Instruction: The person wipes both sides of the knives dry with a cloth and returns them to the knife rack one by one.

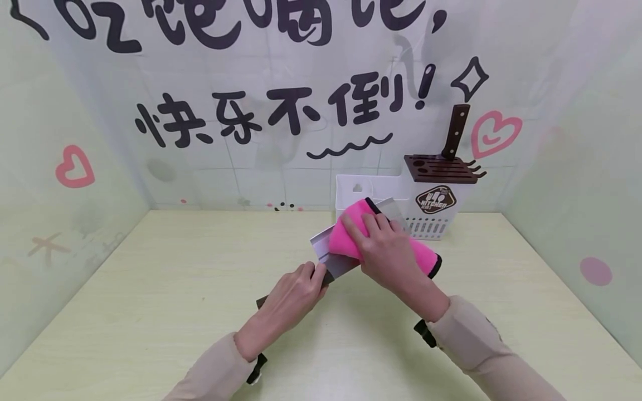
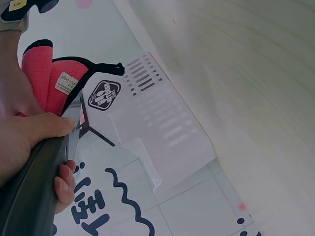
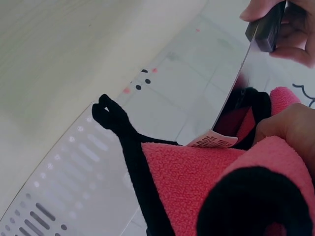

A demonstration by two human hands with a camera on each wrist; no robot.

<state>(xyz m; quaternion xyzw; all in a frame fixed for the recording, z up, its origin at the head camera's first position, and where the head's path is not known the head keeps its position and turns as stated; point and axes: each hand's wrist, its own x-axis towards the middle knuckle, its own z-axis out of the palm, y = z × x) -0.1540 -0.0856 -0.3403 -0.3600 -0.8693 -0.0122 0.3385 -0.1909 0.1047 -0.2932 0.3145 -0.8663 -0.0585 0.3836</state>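
My left hand grips the dark handle of a cleaver, thumb on top. The broad shiny cleaver blade points up and away to the right, above the table. A bright pink towel with black edging lies folded over the blade and covers its middle. My right hand holds the towel against the blade. In the right wrist view, the towel shows a white label and a black loop, with the blade between its folds. The towel hides part of the blade.
Behind my hands stands a white perforated knife rack with a brown slotted top. One brown-handled knife stands upright in it. The pale wooden table meets walls with printed lettering and hearts.
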